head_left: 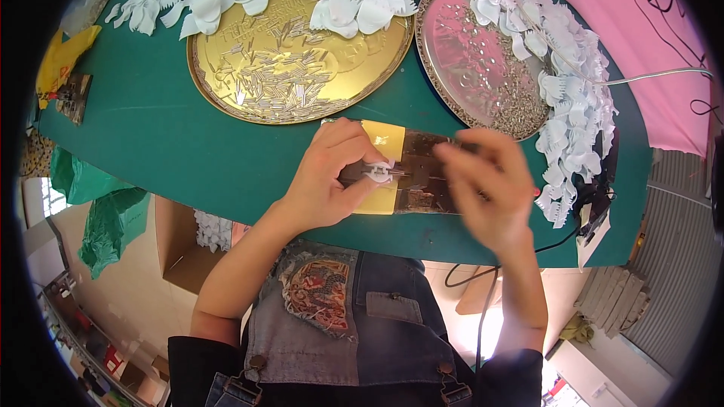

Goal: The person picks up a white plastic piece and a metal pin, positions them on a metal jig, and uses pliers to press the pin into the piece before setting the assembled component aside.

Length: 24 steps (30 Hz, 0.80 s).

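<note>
My left hand [335, 177] pinches a small white plastic claw clip [379, 172] between thumb and forefinger. A thin metal point shows just to the right of the clip. Both are over a dark work block [426, 162] wrapped in a yellow band [383, 200], at the near middle of the table. To the right, my right hand [494, 185] hovers over the block's right end, smeared by motion. Whether its fingers hold anything cannot be made out.
A gold tray [219, 102] with many small metal pins lies beyond my hands. A silver tray [431, 56] of tiny metal springs stands to its right. White toothed clip pieces [362, 0] are heaped along the back and right. A cable [648, 74] crosses the pink cloth [603, 22].
</note>
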Available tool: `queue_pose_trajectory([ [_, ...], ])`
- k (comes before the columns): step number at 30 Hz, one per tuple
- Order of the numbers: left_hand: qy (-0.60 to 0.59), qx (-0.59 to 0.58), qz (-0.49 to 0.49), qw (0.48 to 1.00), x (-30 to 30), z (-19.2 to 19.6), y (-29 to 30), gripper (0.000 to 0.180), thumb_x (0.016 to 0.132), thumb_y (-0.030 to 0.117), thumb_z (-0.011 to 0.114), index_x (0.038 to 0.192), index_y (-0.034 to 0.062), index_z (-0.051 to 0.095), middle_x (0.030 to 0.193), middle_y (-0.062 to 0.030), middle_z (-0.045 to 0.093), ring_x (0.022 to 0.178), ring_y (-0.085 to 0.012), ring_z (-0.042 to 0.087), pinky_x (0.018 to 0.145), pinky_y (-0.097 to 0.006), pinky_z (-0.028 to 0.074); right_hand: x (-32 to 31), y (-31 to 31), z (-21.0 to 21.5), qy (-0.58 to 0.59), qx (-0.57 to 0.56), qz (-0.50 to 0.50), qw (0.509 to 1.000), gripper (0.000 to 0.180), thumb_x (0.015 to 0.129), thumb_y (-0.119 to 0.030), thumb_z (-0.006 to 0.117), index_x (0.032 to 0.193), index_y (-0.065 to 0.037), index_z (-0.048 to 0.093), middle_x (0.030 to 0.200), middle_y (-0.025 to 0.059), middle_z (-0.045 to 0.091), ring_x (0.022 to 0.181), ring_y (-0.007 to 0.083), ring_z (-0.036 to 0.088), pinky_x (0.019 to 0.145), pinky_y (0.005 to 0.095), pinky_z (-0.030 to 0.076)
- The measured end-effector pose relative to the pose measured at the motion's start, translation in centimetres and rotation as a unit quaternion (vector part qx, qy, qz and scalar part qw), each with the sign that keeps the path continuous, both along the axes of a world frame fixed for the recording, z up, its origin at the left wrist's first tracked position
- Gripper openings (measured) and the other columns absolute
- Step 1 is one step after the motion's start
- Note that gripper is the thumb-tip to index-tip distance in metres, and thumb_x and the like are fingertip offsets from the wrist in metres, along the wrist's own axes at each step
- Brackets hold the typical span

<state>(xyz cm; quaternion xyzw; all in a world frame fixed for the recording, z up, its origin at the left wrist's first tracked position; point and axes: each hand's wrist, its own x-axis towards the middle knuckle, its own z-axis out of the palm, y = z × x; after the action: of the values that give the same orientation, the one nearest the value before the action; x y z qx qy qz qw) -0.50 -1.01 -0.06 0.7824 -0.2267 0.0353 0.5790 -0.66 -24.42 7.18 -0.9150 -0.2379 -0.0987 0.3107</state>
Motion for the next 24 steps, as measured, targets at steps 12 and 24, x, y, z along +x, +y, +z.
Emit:
queue_pose_trajectory([
  [12,0.018,0.008,-0.011,1.000,0.6,0.7,-0.2,0.019,0.068,0.002,0.079,0.078,0.0062,0.064,0.075,-0.0056,0.057,0.072,-0.0247,0.051,0.067,-0.034,0.041,-2.4,-15.0,0.2,0.174,-0.127,-0.266,0.940,0.047,0.103,-0.032,0.045,0.077,0.000,0.067,0.064,0.0094,0.060,0.058,0.0254,0.055,0.060,0.0370,0.040],
  [24,0.002,0.026,-0.028,0.999,1.0,0.4,-0.1,0.018,0.069,0.003,0.079,0.078,0.0047,0.063,0.077,-0.0073,0.059,0.073,-0.0266,0.051,0.068,-0.034,0.041,-3.7,-10.6,2.8,0.069,0.022,-0.357,0.931,0.012,0.097,-0.012,0.061,0.090,-0.003,0.058,0.056,-0.0013,0.046,0.052,0.0050,0.039,0.051,0.0213,0.029],
])
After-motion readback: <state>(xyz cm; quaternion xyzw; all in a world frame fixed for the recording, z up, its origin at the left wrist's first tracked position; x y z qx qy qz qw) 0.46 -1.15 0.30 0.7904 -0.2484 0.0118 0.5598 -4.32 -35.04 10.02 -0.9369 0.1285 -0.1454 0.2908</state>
